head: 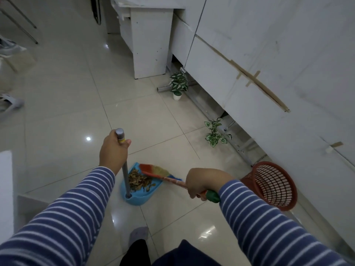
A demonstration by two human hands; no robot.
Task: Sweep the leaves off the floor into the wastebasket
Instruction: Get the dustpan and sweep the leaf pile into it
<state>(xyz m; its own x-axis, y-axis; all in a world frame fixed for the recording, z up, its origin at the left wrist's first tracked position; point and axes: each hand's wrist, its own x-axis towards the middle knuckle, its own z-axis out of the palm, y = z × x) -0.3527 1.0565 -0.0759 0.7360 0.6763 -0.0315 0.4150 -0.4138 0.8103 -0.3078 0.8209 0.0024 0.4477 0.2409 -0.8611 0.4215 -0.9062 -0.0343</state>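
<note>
Left hand (113,150): fingers closed around the top of the grey pole (125,175), thumb laid alongside it. The pole stands nearly upright and is socketed into the back of the blue dustpan (142,198).

Right hand (205,182): fingers curled around the broom (155,170) handle, with the green end cap protruding behind the hand. The broom slants down to the left. Its bristle head lies at the open front edge of the dustpan, touching the pile.

Leaves (139,181): dry, brown, heaped inside the dustpan between the pole and the bristles. A few lie at the pan's front lip.

Dustpan: on the tiled floor (67,112), directly ahead of the person, between the two hands.

Wastebasket (273,186): red mesh, to the right of the right hand and near it, against the white wall, mouth turned toward the camera. Contents cannot be made out.

Other items: two small potted plants (177,85) on the floor along the wall, well apart from each other. A white cabinet (148,45) stands beyond them. Both sleeves (269,227) are blue with white stripes. One socked foot (138,235) is behind the dustpan.
</note>
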